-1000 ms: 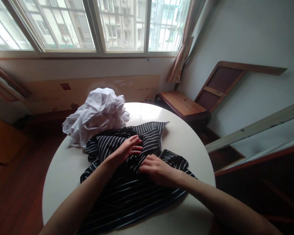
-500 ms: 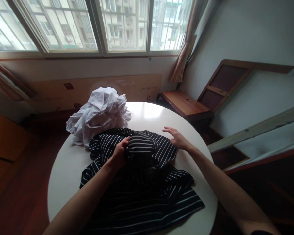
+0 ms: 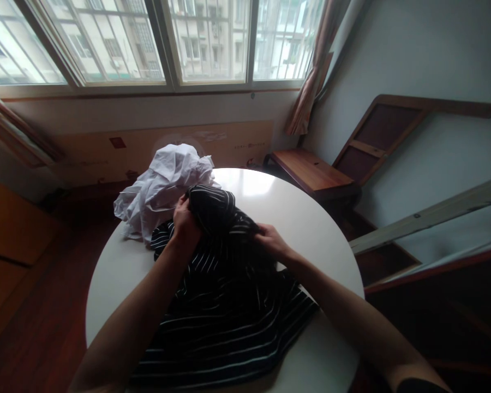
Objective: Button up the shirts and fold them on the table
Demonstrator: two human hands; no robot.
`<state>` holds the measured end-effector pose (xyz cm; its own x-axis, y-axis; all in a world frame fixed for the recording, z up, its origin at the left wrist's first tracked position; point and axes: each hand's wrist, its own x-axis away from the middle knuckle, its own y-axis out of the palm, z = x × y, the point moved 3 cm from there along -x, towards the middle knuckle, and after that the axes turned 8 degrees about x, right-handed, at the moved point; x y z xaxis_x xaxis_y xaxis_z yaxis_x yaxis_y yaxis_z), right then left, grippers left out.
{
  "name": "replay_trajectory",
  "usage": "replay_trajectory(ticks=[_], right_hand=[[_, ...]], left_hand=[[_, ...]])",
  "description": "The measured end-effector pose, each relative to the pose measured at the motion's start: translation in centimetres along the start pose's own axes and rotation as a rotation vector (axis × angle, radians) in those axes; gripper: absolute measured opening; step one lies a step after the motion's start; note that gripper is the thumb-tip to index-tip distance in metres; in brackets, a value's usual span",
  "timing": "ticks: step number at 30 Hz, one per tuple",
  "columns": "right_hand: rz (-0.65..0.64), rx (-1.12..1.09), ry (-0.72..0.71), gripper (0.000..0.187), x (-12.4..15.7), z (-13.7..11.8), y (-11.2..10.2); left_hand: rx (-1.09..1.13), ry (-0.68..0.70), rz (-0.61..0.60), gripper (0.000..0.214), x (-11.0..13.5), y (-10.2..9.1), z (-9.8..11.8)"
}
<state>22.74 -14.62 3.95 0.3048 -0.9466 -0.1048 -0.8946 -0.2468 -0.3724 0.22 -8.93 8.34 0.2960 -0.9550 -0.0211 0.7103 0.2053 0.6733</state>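
Note:
A black garment with white stripes (image 3: 229, 349) lies spread and rumpled over the near part of a round white table (image 3: 311, 218). Its far part is lifted and bunched between my two hands. My left hand (image 3: 187, 221) is closed on the cloth at the left, close to a heap of white fabric (image 3: 167, 174). At the right, my right hand (image 3: 272, 241) grips another part of the same garment, its fingertips partly hidden by the folds. Which part of the garment each hand holds, I cannot tell.
Beyond the table, a wooden bench-like seat (image 3: 315, 172) stands at the right by the wall. A folded wooden frame (image 3: 370, 136) leans there. Barred windows (image 3: 208, 43) and a curtain (image 3: 305, 106) are at the back. An orange cabinet (image 3: 8, 251) stands at the left.
My right hand has come down and inward from open above the garment to grip it. My left hand has moved up and left, raising the cloth. The garment's right side has been drawn inward.

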Motion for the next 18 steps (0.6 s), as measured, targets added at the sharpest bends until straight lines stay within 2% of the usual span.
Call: replay_trajectory(ticks=[3, 4, 6, 9, 11, 13, 14, 16, 18], right_hand=[[0.308, 0.163, 0.097, 0.033, -0.9, 1.6, -5.3], [0.421, 0.242, 0.107, 0.033, -0.9, 2.1, -7.3], [0.603, 0.395, 0.143, 0.031, -0.8, 3.0, -10.7], [0.772, 0.609, 0.241, 0.031, -0.8, 4.1, -14.2], [0.851, 0.69, 0.32, 0.028, -1.0, 4.6, -15.5], [0.898, 0.736, 0.352, 0.025, -1.3, 4.7, -15.9], [0.906, 0.765, 0.317, 0.027, -1.3, 4.4, -15.6], [0.869, 0.837, 0.136, 0.035, -0.9, 3.1, -13.6], [0.712, 0.876, -0.105, 0.039, 0.2, 1.2, -10.0]], left_hand=[[-0.085, 0.181, 0.224, 0.017, -1.6, -1.5, 0.9], [-0.146, 0.23, 0.252, 0.017, -1.9, -2.1, 1.0], [-0.294, 0.231, 0.172, 0.02, -2.5, -2.8, 1.0], [-0.541, 0.168, -0.097, 0.04, -2.2, -3.2, 0.5], [-0.749, 0.258, -0.16, 0.052, -1.1, -3.2, 0.9], [-0.998, 0.385, -0.239, 0.048, 0.9, -3.0, 1.7], [-1.137, 0.434, -0.33, 0.041, 2.2, -2.8, 2.1], [-1.407, 0.474, -0.594, 0.029, 4.9, -2.8, 2.4], [-1.634, 0.448, -0.795, 0.034, 7.4, -3.5, 2.3]])
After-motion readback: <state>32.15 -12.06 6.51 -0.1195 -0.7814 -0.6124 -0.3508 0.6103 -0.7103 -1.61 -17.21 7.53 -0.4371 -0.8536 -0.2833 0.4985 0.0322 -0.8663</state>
